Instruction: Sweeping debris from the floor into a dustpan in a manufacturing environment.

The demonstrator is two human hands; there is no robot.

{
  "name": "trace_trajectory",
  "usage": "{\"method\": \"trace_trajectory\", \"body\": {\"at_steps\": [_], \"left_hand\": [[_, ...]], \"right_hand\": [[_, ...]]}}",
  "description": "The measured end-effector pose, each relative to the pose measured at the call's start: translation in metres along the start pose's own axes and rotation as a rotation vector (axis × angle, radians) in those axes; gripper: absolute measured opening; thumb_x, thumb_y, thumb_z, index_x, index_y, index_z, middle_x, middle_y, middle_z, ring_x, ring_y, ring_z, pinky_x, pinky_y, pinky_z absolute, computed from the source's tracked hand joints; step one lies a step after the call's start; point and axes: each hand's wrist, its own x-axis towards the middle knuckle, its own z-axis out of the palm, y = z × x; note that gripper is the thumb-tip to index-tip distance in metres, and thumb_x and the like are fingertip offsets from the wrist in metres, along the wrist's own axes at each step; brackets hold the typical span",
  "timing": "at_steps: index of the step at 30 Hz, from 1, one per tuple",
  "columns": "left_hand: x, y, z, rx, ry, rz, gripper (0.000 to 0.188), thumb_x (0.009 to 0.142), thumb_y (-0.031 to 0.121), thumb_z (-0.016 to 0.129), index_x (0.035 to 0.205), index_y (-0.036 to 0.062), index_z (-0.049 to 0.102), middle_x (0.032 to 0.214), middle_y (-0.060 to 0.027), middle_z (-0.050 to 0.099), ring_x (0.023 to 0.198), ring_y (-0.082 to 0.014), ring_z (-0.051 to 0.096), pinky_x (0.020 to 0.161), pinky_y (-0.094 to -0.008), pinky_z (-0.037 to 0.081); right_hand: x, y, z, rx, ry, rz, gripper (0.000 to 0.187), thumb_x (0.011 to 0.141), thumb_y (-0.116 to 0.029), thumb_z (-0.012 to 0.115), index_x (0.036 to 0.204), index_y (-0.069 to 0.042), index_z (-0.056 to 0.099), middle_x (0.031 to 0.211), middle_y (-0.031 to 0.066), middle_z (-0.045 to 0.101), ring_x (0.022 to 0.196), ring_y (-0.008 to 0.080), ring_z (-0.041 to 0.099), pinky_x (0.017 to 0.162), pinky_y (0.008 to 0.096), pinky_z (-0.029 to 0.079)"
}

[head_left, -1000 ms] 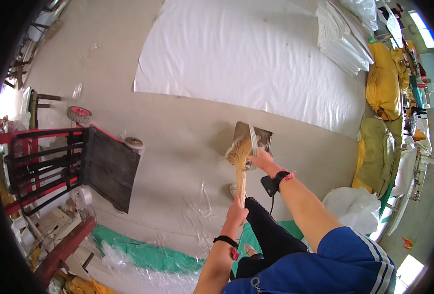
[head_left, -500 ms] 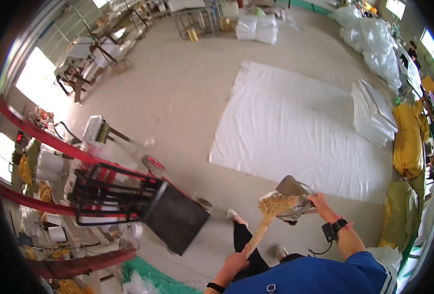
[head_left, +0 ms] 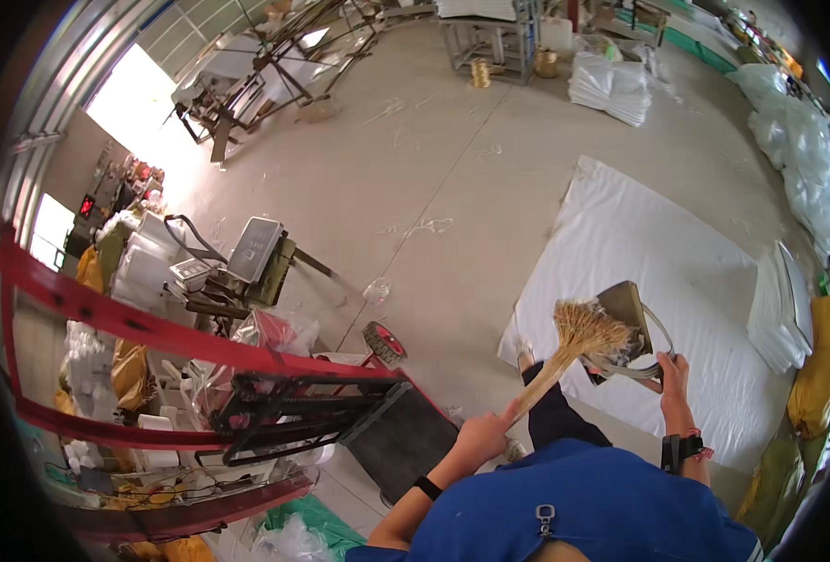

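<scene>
My left hand [head_left: 480, 438] is closed round the handle of a straw hand broom [head_left: 550, 377], whose bristles fan out away from me. The bristle end rests against or inside a greyish-tan dustpan [head_left: 623, 302] with a curved band handle; which of the two, I cannot tell. My right hand [head_left: 675, 375] grips that handle on the right side. Pale debris shows by the bristles, partly hidden by them. Both tools hang in front of my body, above the floor and the edge of a white sheet [head_left: 639, 234].
A red-framed hand truck with a black plate [head_left: 401, 440] stands close at my left. Beyond it is a platform scale [head_left: 257, 248]. White folded stacks [head_left: 778, 314] and yellow sacks [head_left: 817, 370] line the right side. Plastic scraps [head_left: 429, 226] lie on the floor ahead.
My view has swung to the left, so the sheet and hand truck sit further right in the picture. Both hands still hold the broom and dustpan, and my feet have shifted.
</scene>
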Motion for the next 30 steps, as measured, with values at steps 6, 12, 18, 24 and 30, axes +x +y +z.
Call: {"method": "trace_trajectory", "body": {"at_steps": [6, 12, 18, 24, 30], "left_hand": [[0.079, -0.103, -0.111, -0.096, -0.014, -0.194, 0.065, 0.073, 0.014, 0.050, 0.134, 0.0192, 0.028, 0.085, -0.0195, 0.059, 0.073, -0.0364, 0.060, 0.063, -0.0447, 0.048], [0.122, -0.203, -0.211, -0.340, 0.072, -0.458, 0.070, 0.067, 0.019, 0.056, 0.133, 0.0161, 0.031, 0.080, -0.0203, 0.060, 0.075, -0.0354, 0.060, 0.066, -0.0437, 0.047], [0.199, -0.350, -0.246, -0.883, 0.206, -0.630, 0.075, 0.065, 0.019, 0.058, 0.135, 0.0110, 0.030, 0.093, -0.0257, 0.060, 0.087, -0.0345, 0.061, 0.076, -0.0378, 0.047], [0.241, -0.462, -0.240, -1.059, 0.317, -0.934, 0.069, 0.064, 0.015, 0.058, 0.130, 0.0136, 0.037, 0.090, -0.0217, 0.061, 0.079, -0.0294, 0.062, 0.072, -0.0357, 0.047], [0.275, -0.574, -0.190, -1.312, 0.676, -1.282, 0.056, 0.064, 0.002, 0.053, 0.119, 0.0107, 0.046, 0.082, -0.0109, 0.059, 0.067, -0.0217, 0.059, 0.057, -0.0325, 0.048]], "right_hand": [[0.130, -0.088, 0.216, -0.140, -0.156, -0.019, 0.024, 0.075, -0.018, 0.063, 0.079, 0.001, 0.049, 0.068, 0.0042, 0.051, 0.055, 0.0112, 0.051, 0.043, 0.0266, 0.042], [0.226, -0.163, 0.463, -0.344, -0.701, -0.148, 0.025, 0.076, -0.023, 0.063, 0.086, -0.002, 0.053, 0.068, -0.0003, 0.052, 0.056, 0.0088, 0.049, 0.046, 0.0235, 0.040], [0.310, -0.125, 0.733, -0.831, -1.092, -0.484, 0.040, 0.071, -0.031, 0.066, 0.093, 0.001, 0.055, 0.080, 0.0143, 0.061, 0.068, 0.0247, 0.059, 0.061, 0.0356, 0.046], [0.326, -0.063, 0.944, -1.270, -1.337, -0.628, 0.059, 0.069, -0.045, 0.063, 0.103, 0.002, 0.050, 0.097, 0.0244, 0.059, 0.094, 0.0378, 0.056, 0.080, 0.0427, 0.044], [0.319, 0.009, 1.087, -1.442, -1.530, -0.583, 0.060, 0.070, -0.044, 0.062, 0.104, 0.004, 0.049, 0.100, 0.0245, 0.058, 0.097, 0.0366, 0.055, 0.082, 0.0418, 0.044]]}}
